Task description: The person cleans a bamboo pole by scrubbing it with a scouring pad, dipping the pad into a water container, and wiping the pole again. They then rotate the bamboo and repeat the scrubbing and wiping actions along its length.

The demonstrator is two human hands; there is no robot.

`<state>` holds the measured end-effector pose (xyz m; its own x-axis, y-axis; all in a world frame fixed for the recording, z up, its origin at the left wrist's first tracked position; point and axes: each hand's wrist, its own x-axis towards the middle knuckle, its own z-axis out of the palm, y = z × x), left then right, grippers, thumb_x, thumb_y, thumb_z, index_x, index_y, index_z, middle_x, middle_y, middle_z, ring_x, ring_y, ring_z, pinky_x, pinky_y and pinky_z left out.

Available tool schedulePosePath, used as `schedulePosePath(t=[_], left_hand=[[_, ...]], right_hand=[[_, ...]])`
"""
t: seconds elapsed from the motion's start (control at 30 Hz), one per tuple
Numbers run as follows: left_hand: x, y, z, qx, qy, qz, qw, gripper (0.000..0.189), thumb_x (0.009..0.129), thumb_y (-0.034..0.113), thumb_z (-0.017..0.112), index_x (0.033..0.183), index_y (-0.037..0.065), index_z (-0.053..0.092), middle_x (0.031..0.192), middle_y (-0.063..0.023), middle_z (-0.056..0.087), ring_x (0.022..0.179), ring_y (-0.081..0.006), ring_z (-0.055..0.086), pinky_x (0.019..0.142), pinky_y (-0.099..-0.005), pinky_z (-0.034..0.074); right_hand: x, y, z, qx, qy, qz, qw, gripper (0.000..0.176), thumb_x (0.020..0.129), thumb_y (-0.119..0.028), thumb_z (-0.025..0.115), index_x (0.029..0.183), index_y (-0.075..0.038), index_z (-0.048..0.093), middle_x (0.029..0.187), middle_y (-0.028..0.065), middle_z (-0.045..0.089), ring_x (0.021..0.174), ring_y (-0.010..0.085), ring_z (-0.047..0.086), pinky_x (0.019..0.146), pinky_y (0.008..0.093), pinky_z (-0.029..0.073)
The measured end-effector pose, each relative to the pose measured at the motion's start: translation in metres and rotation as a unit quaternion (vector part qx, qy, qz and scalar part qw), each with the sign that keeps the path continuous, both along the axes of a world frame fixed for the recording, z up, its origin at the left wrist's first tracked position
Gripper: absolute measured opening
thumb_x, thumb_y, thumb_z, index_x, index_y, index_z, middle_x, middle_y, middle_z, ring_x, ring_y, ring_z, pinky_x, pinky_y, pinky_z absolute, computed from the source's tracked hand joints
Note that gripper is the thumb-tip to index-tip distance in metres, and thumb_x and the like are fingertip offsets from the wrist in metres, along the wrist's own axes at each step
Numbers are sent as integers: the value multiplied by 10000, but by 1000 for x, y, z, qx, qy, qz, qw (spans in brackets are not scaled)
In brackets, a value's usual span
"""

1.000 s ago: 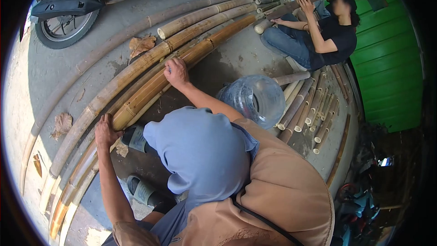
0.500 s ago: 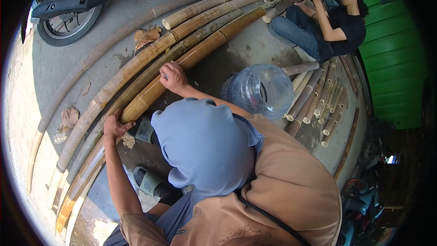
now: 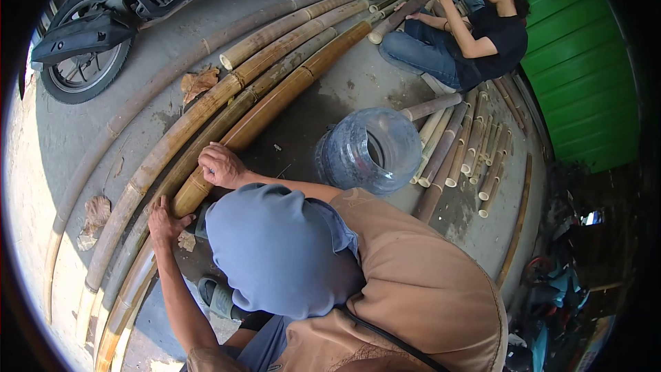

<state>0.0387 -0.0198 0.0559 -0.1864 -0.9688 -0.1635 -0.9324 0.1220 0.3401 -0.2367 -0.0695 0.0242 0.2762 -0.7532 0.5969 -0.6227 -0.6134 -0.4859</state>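
A long golden-brown bamboo pole (image 3: pixel 265 111) runs diagonally in front of the blue-capped wearer. My left hand (image 3: pixel 167 222) is wrapped round it near the lower left, the thumb lying across the top. Farther up the same pole, just past a node, my right hand (image 3: pixel 222 165) presses down with curled fingers. Whatever may be inside that fist is hidden. Right alongside, a darker bamboo pole (image 3: pixel 231 111) lies parallel, with a thicker yellowish pole (image 3: pixel 189 127) beyond it.
A motorcycle (image 3: pixel 131 14) stands at upper left. A clear plastic water jug (image 3: pixel 372 151) lies to the right, before a row of cut bamboo pieces (image 3: pixel 454 148). Another person (image 3: pixel 475 38) sits by a green metal wall (image 3: pixel 578 62), holding a bamboo piece. Dry leaves (image 3: pixel 200 85) lie around.
My right hand has slid down along the pole toward my left hand, which keeps its hold. The whole view has shifted and turned slightly, showing more of the motorcycle.
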Motion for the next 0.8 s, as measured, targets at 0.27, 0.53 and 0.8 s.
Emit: schedulePosePath(t=[0.27,0.53,0.8], left_hand=[[16,4,4,55,11,-1,998,825,682,490,927,1276,-8,647,1167,-274,708,1154,-459,660,967,-519,561],[-1,21,12,-17,-32,36,999,867,651,518,941,1251,-12,608,1224,-221,652,1241,-436,597,1019,-517,546],[31,-6,-1,30,60,18,998,816,733,552,896,1268,-27,686,1092,-266,741,1074,-467,704,937,-533,554]], right_hand=[[-81,-41,12,-20,-31,-207,978,164,765,-40,668,877,-67,551,887,154,583,898,417,584,860,534,475],[25,7,0,0,-12,45,999,137,788,-49,676,899,-78,599,943,120,638,1011,364,652,1057,505,509],[-96,-51,20,-60,-20,-220,973,175,764,-46,663,908,-61,565,952,183,589,955,428,578,886,544,473]])
